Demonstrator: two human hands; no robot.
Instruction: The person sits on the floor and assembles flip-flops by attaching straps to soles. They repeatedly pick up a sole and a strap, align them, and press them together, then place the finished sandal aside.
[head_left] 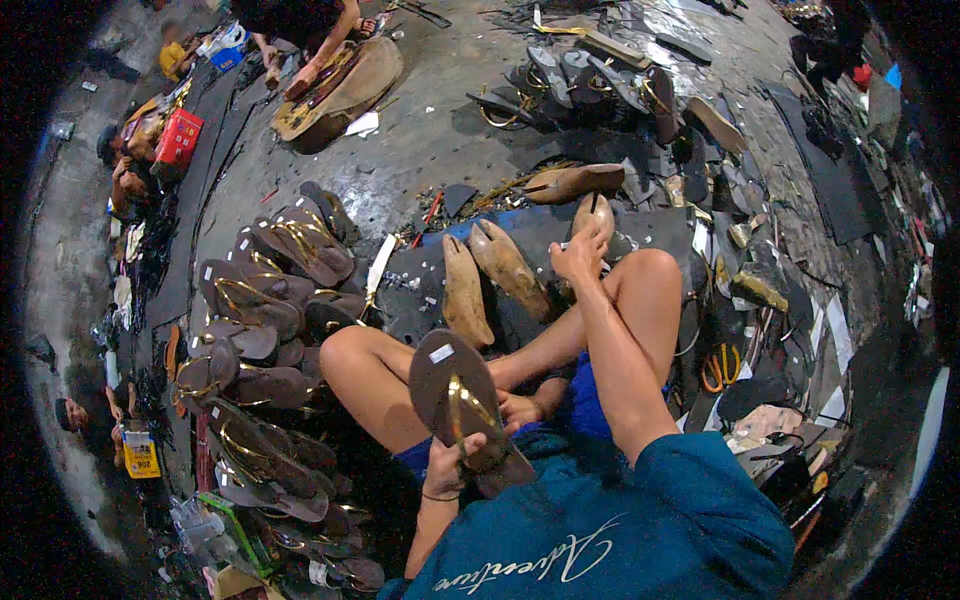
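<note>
Four wooden lasts (465,292) show, with two hands, left (458,464) and right (581,252). One flip-flop (445,385) is in the left hand; over a dozen piled flip-flops (262,300) overlap too much for an exact count. One red box (178,138), one blue box (228,50), one yellow container (141,456).

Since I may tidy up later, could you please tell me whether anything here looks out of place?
A white strip between the piled sandals and the wooden forms looks stray, lying askew, and a white scrap on the floor farther off looks like litter.
</note>
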